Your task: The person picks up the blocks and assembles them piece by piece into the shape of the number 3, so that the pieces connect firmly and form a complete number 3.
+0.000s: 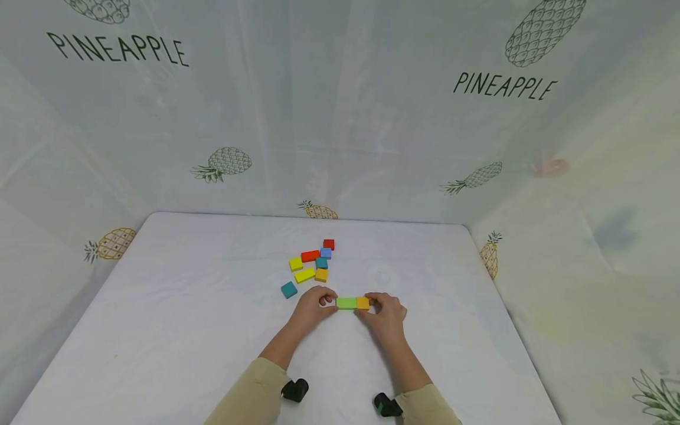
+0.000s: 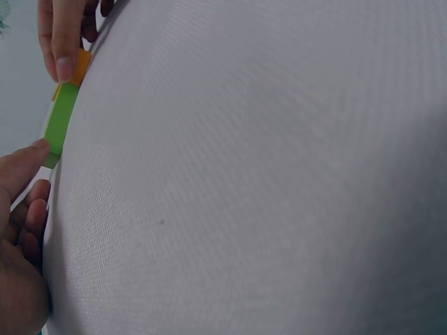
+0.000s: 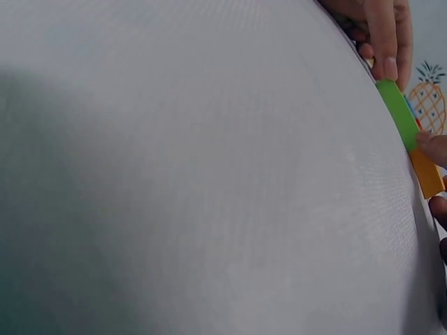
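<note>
A long green block [image 1: 346,303] lies end to end with a short orange block [image 1: 362,303] on the white table, in front of the person. Thumb and fingers of the left hand [image 1: 311,307] pinch the green block at its left end. From the other side, the right hand [image 1: 389,313] pinches the orange block between thumb and fingers. In the left wrist view the green block [image 2: 61,118] and the orange one [image 2: 82,68] meet in a line. The right wrist view shows the same pair, with the orange block [image 3: 426,172] partly behind the right fingers.
Beyond the left hand lies a loose group: a teal block [image 1: 289,290], long yellow [image 1: 305,275] and red [image 1: 310,256] blocks, and several short ones, including a blue block [image 1: 326,254]. A pineapple-printed sheet [image 1: 340,118] rises behind the table [image 1: 186,295].
</note>
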{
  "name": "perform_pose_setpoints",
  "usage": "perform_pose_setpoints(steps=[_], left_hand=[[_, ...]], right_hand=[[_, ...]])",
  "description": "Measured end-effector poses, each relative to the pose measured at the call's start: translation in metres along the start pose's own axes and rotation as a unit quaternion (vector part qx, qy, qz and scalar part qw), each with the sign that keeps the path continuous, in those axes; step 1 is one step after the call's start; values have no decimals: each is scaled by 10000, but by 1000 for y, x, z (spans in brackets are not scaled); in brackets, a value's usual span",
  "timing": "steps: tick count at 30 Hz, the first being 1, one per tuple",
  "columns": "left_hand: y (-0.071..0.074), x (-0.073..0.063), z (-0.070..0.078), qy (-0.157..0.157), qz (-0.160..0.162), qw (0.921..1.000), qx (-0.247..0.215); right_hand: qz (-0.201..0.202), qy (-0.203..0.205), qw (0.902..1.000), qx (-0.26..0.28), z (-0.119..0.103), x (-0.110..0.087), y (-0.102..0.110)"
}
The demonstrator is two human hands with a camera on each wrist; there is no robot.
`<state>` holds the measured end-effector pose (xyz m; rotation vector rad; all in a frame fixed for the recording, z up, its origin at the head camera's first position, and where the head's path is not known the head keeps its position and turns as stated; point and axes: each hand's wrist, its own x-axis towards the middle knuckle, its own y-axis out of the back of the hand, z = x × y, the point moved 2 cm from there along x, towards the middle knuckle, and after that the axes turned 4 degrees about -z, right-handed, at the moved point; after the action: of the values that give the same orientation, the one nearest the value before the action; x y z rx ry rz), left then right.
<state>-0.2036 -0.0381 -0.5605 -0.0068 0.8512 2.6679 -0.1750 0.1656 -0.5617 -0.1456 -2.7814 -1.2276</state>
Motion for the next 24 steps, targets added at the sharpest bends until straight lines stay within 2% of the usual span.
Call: perform_pose_setpoints(steps=[6, 12, 17, 24], left_hand=[[0, 0, 0, 50, -21, 10000, -19], [-1, 0, -2, 42, -25, 10000, -9], [-2, 1, -4, 138, -61, 9999, -20], [0, 0, -5, 54, -100, 9999, -70]], right_hand=[[-82, 26, 9999, 142, -3, 3, 5], [-193, 196, 9986, 461, -10, 18, 12], [-528, 115, 9967, 604, -19, 35, 14], [-1033, -136, 9913, 807, -31, 62, 10]])
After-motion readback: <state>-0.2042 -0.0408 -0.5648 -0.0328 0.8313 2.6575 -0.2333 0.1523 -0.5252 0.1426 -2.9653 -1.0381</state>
